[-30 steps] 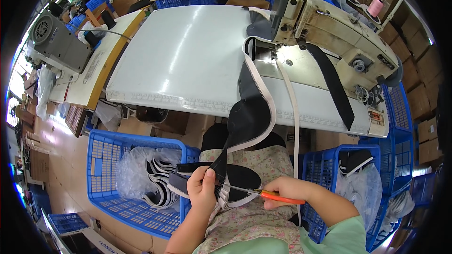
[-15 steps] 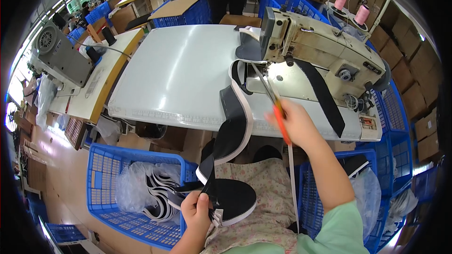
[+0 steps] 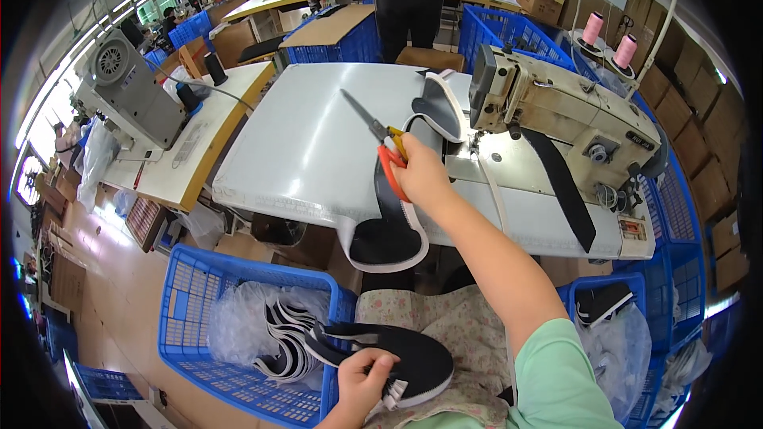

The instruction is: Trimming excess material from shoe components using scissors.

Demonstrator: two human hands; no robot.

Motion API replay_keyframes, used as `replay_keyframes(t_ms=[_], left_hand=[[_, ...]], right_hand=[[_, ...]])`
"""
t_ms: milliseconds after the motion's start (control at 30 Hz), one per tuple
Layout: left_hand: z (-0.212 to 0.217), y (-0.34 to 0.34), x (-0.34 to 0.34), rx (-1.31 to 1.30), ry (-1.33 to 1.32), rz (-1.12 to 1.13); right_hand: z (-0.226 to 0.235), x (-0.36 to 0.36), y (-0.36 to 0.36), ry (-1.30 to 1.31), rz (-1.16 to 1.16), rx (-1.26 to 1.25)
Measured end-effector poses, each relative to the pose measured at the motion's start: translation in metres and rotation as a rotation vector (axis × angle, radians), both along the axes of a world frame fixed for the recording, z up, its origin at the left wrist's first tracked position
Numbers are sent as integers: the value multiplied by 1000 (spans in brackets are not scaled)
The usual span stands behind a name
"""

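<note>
My right hand [image 3: 421, 168] grips a pair of scissors [image 3: 383, 133] with orange handles, blades pointing up and left over the white table [image 3: 294, 135]. Below that hand, a black shoe piece with white edging [image 3: 385, 242] hangs over the table's front edge. A similar dark piece [image 3: 439, 103] lies beside the needle of the sewing machine [image 3: 556, 95]. Over my lap, my left hand [image 3: 366, 381] pinches a black shoe upper with white edging [image 3: 417, 357]. A narrow white tape [image 3: 494, 187] runs from the needle area down behind my right forearm.
At the left, a blue basket [image 3: 179, 310] holds plastic bags and stacked edged pieces [image 3: 288, 338]. Another basket [image 3: 568, 294] stands at the right with black pieces. A black strip [image 3: 560, 191] crosses the machine bed. Pink thread cones [image 3: 625, 51] stand behind. A person [image 3: 409, 0] is beyond the table.
My right hand and the scissors have moved left, away from the needle. The edged piece that reached down to my left hand now hangs apart from it. The view has shifted slightly.
</note>
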State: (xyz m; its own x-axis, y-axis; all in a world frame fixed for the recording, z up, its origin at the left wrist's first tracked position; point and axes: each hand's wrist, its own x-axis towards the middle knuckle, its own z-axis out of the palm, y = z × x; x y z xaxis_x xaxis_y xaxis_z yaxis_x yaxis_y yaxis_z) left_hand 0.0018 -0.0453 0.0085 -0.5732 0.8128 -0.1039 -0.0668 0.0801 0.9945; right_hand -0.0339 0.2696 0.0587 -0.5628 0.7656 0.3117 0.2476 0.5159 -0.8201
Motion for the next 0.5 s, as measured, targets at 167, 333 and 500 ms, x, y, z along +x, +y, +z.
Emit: replay_keyframes(t_ms=[167,333,500], left_hand=[[-2,0,2,50,-132,14],[-12,25,-18,234,-328,235],[-22,40,-7,169,-200,286]], right_hand=[[0,48,-93,-11,285,218],[-42,123,-158,-29,566,281],[-46,145,-182,5,577,222]])
